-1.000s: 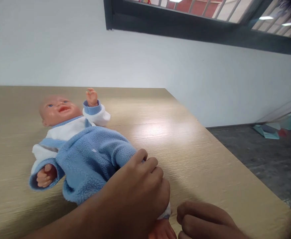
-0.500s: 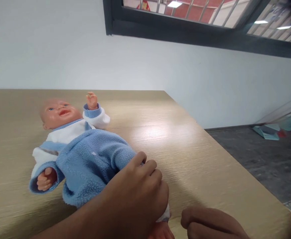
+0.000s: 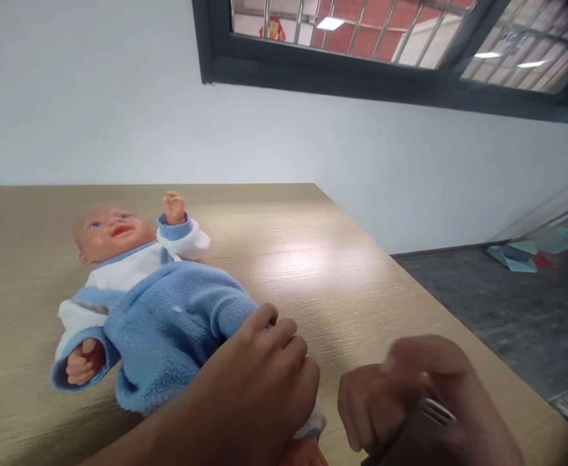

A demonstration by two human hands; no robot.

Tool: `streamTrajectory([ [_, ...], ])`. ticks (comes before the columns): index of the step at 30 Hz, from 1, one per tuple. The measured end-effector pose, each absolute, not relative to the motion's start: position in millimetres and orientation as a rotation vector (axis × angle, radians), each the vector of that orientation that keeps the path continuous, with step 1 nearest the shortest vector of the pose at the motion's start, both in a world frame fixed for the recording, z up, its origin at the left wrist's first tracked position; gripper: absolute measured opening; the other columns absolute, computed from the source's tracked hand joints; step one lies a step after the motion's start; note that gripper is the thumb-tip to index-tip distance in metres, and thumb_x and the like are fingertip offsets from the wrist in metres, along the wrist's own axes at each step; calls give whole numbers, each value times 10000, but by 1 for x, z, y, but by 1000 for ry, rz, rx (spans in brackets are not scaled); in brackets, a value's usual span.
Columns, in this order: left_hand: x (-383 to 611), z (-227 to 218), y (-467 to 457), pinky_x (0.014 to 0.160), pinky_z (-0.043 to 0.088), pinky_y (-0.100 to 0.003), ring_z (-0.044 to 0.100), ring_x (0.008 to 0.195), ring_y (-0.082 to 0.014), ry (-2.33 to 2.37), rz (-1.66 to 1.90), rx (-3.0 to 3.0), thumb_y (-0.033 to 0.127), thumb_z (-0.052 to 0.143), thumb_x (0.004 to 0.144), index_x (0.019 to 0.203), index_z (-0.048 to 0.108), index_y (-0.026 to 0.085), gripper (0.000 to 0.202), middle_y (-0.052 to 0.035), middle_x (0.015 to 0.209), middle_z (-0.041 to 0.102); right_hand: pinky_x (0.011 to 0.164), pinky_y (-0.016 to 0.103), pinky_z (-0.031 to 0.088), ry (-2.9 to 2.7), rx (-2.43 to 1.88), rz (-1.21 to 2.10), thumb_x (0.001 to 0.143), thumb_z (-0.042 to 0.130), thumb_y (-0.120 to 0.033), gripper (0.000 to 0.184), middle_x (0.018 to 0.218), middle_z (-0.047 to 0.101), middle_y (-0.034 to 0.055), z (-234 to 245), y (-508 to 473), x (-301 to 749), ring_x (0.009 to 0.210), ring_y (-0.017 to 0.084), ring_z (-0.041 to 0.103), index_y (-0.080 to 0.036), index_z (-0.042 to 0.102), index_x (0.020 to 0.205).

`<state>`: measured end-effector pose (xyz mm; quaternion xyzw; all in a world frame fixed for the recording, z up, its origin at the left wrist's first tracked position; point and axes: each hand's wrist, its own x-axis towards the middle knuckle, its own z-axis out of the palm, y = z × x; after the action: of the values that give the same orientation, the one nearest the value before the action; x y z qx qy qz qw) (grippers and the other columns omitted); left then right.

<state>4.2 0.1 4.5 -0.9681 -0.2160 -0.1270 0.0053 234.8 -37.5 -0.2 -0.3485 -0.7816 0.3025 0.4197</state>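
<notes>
A baby doll (image 3: 112, 233) lies on its back in a white top and fuzzy blue trousers (image 3: 182, 323), its head toward the far left. My left hand (image 3: 264, 375) is closed around one of its legs, near the trouser cuff. The doll's bare foot (image 3: 306, 451) shows below that hand at the bottom edge. My right hand (image 3: 424, 395) is raised to the right of the foot, apart from the doll and blurred by motion. Its fingers are curled around a dark object with a silvery end (image 3: 438, 411), whose kind I cannot make out.
The doll lies on a wooden table (image 3: 284, 259), with its right edge dropping to a dark floor (image 3: 458, 291). Behind stands a white wall (image 3: 119, 116) with a dark-framed barred window (image 3: 337, 77). Pale blue items (image 3: 513, 255) lie on the floor at the right.
My right hand has risen into view from the bottom edge, showing the dark object with the silvery end. My left hand keeps its hold on the doll's leg. The camera view has shifted slightly.
</notes>
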Motion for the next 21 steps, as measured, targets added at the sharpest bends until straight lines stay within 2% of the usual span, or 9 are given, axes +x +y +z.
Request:
streamTrajectory([
  [7, 3, 3, 0, 793, 492, -466, 605, 779, -261, -689, -392, -3040, 358, 776, 912, 841, 712, 179, 203, -56, 820, 724, 567, 277, 519, -1577, -891, 1322, 792, 999, -624, 515, 715, 489, -60, 25, -23, 204, 622, 173, 543, -276, 683, 1003],
  [10, 1, 4, -2, 805, 504, -471, 607, 782, -261, -691, -430, -3036, 349, 721, 960, 822, 697, 181, 219, -59, 818, 722, 584, 242, 471, -1305, -883, 1595, 836, 984, -604, 496, 720, 457, -78, 17, -31, 209, 598, 129, 444, -277, 682, 1057],
  [13, 0, 5, -3, 906, 516, -531, 642, 875, -286, -804, -425, -3028, 402, 766, 958, 894, 716, 172, 244, -75, 935, 753, 587, 217, 420, -1024, -815, 1829, 862, 972, -593, 470, 704, 445, -88, 5, -36, 212, 590, 114, 356, -299, 692, 1099],
  [16, -1, 3, -3, 1004, 505, -595, 673, 959, -317, -893, -403, -2986, 380, 770, 954, 944, 728, 178, 207, -75, 982, 767, 563, 210, 397, -873, -774, 1890, 815, 1001, -569, 490, 697, 400, -91, -2, -31, 209, 589, 119, 310, -302, 682, 1073],
  [18, -1, -3, -4, 999, 521, -561, 683, 933, -300, -839, -429, -2931, 320, 726, 987, 915, 719, 188, 150, -54, 922, 764, 569, 200, 368, -815, -773, 1879, 805, 1008, -545, 488, 671, 369, -98, -4, -26, 206, 596, 119, 262, -293, 659, 1035],
  [21, 1, -19, -10, 812, 556, -429, 642, 768, -232, -654, -509, -2842, 242, 770, 996, 796, 659, 218, 230, 11, 748, 693, 589, 188, 330, -772, -799, 1860, 852, 991, -573, 485, 618, 362, -109, -2, -21, 204, 606, 120, 201, -276, 636, 997],
])
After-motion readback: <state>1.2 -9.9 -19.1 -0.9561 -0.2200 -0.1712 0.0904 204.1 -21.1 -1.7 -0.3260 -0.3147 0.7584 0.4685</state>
